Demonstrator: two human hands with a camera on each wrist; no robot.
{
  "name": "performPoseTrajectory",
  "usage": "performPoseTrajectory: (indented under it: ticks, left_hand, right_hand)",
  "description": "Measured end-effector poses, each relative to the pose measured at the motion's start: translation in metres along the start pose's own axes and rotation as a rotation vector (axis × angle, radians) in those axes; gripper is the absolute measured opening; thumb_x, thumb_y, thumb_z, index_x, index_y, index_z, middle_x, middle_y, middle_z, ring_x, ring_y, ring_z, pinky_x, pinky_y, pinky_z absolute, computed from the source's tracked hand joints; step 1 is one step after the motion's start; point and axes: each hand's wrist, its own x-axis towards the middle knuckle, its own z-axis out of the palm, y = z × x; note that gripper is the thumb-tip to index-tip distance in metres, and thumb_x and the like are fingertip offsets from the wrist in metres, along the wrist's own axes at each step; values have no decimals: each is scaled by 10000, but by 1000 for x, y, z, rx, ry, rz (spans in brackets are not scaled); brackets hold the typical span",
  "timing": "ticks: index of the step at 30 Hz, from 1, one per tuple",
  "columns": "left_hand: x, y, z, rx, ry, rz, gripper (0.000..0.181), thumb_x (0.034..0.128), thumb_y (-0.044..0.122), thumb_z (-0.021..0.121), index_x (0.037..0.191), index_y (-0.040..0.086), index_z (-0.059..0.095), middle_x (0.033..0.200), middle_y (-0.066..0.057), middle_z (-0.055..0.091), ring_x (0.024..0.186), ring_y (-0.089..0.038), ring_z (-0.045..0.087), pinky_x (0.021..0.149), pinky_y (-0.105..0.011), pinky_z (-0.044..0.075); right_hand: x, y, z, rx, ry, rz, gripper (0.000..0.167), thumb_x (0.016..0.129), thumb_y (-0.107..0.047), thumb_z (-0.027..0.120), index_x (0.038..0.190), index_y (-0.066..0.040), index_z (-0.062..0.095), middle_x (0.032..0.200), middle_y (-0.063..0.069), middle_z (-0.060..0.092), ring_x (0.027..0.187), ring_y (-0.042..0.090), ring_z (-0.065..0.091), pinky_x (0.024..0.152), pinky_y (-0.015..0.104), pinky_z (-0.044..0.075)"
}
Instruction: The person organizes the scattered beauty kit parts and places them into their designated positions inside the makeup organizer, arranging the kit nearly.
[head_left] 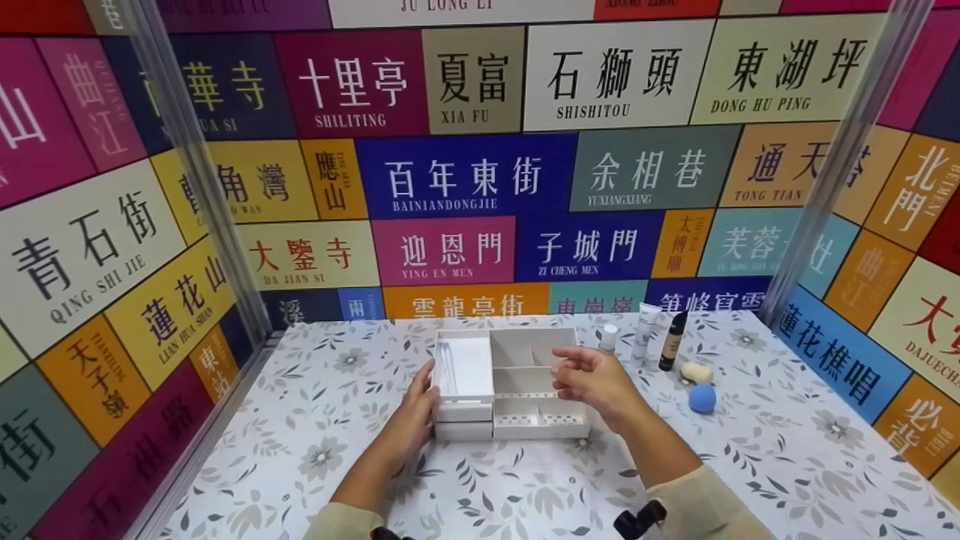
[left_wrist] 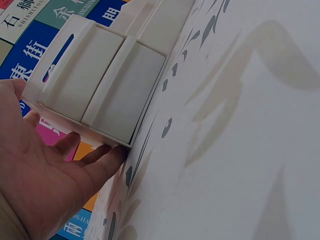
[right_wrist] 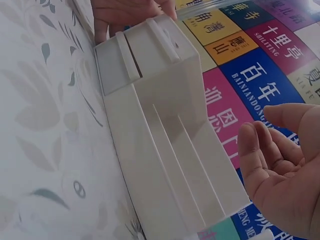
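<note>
A white desktop organizer (head_left: 540, 430) stands on the table, with two small drawers (left_wrist: 122, 92) at its left and stepped compartments (right_wrist: 165, 165) at its right. My left hand (head_left: 412, 412) touches the organizer's left side. In the left wrist view, the fingers of my left hand (left_wrist: 60, 175) reach along that side near its bottom edge. My right hand (head_left: 600, 382) hovers at the organizer's right side, its fingers loosely bent. Nothing shows between the fingers of my right hand (right_wrist: 285, 165) in the right wrist view.
Right of the organizer stand a small white-capped bottle (head_left: 608, 337), a white tube (head_left: 643, 337) and a black-capped beige bottle (head_left: 673, 345). A cream sponge (head_left: 697, 372) and a blue sponge (head_left: 702, 399) lie nearer. A leaf-patterned cloth (head_left: 285, 420) covers the table; sign-printed walls surround it.
</note>
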Motion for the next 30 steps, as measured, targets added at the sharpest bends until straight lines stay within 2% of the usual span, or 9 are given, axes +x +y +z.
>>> performPoseTrajectory:
  ticks: [7, 15, 19, 24, 30]
  left_hand:
    - [-1, -1, 0, -12, -4, 10, 636, 1135, 396, 369, 1718, 419, 115, 1825, -145, -8, 1656, -489, 165, 1296, -707, 242]
    - [-1, 0, 0, -3, -8, 3, 634, 1133, 412, 375, 1713, 439, 121, 1828, -128, -12, 1657, -484, 168, 1301, -699, 240]
    - [-2, 0, 1, 14, -12, 13, 637, 1136, 401, 372, 1718, 417, 112, 1827, -131, -8, 1660, -489, 145, 1297, -721, 222]
    - [-2, 1, 1, 38, 10, 10, 639, 1130, 379, 374, 1722, 394, 132, 1826, -146, 15, 1659, -496, 137, 1292, -742, 200]
    - [-2, 1, 0, 45, 3, 14, 628, 1134, 399, 372, 1715, 422, 134, 1828, -137, 3, 1660, -490, 142, 1287, -746, 205]
  right_hand:
    - [-4, 1, -37, -71, 67, 44, 518, 1003, -170, 757, 1483, -54, 602, 1105, 31, 725, 955, 181, 731, 872, 291, 656]
    - [-5, 12, -72, -90, 116, 65, 558, 1025, -166, 727, 1534, -24, 547, 1098, 2, 719, 980, 169, 734, 869, 271, 652]
    - [-3, 21, -85, -98, 136, 70, 567, 1030, -153, 717, 1542, -3, 528, 1089, 9, 710, 972, 173, 740, 848, 264, 654]
    - [2, 36, -96, -90, 143, 97, 562, 1032, -151, 713, 1536, 5, 521, 1054, -22, 726, 944, 166, 741, 817, 268, 651]
    - [7, 49, -108, -91, 174, 149, 579, 1027, -154, 717, 1545, -5, 505, 1037, -35, 717, 920, 160, 736, 797, 266, 649]
